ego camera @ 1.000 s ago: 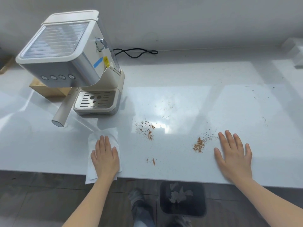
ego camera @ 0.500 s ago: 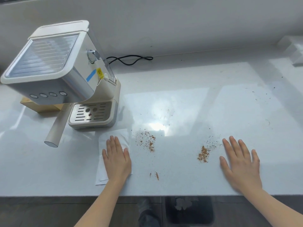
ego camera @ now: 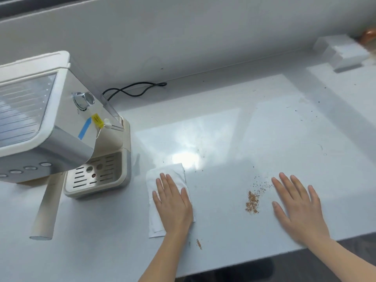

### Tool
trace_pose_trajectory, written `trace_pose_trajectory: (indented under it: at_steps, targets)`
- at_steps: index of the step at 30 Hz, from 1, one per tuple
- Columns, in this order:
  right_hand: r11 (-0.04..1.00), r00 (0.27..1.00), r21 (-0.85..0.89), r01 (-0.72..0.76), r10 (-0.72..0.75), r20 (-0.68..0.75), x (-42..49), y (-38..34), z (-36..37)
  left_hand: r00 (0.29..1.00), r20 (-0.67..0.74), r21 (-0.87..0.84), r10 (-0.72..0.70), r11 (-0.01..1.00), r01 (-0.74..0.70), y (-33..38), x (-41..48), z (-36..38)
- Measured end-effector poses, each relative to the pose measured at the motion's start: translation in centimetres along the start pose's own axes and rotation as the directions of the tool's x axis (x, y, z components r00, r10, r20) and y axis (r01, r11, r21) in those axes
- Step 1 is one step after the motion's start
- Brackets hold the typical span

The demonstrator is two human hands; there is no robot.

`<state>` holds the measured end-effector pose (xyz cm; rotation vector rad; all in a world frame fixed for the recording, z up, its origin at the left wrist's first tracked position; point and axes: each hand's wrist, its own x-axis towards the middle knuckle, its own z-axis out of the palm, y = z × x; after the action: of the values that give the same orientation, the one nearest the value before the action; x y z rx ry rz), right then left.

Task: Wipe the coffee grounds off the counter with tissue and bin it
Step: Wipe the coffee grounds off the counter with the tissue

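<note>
A folded white tissue [ego camera: 167, 173] lies on the white counter [ego camera: 234, 127], just right of the coffee machine. My left hand [ego camera: 173, 204] presses flat on it, fingers together. A brown pile of coffee grounds [ego camera: 253, 202] with scattered specks sits between my hands. A smaller streak of grounds [ego camera: 199, 244] lies near the front edge, beside my left wrist. My right hand [ego camera: 299, 208] rests flat on the counter right of the pile, fingers spread, holding nothing.
The cream and steel coffee machine [ego camera: 61, 123] stands at the left, its long handle [ego camera: 46, 210] sticking out toward the counter's front. A black cable [ego camera: 134, 90] lies by the back wall. A white box [ego camera: 343, 51] sits far right. Dark specks dot the far right counter.
My left hand has slid the tissue to the right, over the left patch of grounds, which no longer shows. My right hand has stayed beside the other pile.
</note>
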<state>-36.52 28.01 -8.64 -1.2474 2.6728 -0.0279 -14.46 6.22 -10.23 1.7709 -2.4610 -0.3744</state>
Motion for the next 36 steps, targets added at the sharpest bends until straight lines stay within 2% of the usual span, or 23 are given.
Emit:
trace_pose_trajectory:
  at_steps: [4, 19, 24, 28, 33, 36]
  targets:
    - [1.000, 1.000, -0.004, -0.013, 0.013, 0.016, -0.1, -0.1, -0.2, 1.000, 0.006, 0.001, -0.009, 1.000, 0.009, 1.1, 0.2, -0.2]
    - [0.998, 0.997, 0.034, -0.048, 0.047, 0.056, -0.1, -0.5, -1.1, 0.982, 0.042, -0.080, -0.184, 0.979, 0.187, 3.8, 3.8, -0.8]
    - [0.998, 0.997, 0.048, -0.049, 0.046, 0.055, 0.0, -0.4, -0.9, 0.998, 0.055, -0.026, -0.034, 0.999, 0.035, 3.7, 5.5, -0.3]
    - [0.997, 0.998, 0.056, -0.047, 0.044, 0.048, 0.0, -0.2, -0.7, 0.985, 0.077, -0.040, 0.153, 0.988, -0.150, 4.0, 6.8, 0.0]
    - [0.998, 0.999, 0.048, -0.036, 0.034, 0.033, 0.1, 0.0, -0.3, 0.896, 0.152, -0.040, 0.416, 0.909, -0.415, 4.4, 8.6, 0.3]
    - [0.999, 0.999, 0.043, -0.029, 0.028, 0.019, 0.1, 0.0, -0.1, 0.805, 0.199, -0.056, 0.559, 0.827, -0.560, 4.4, 9.6, 0.3]
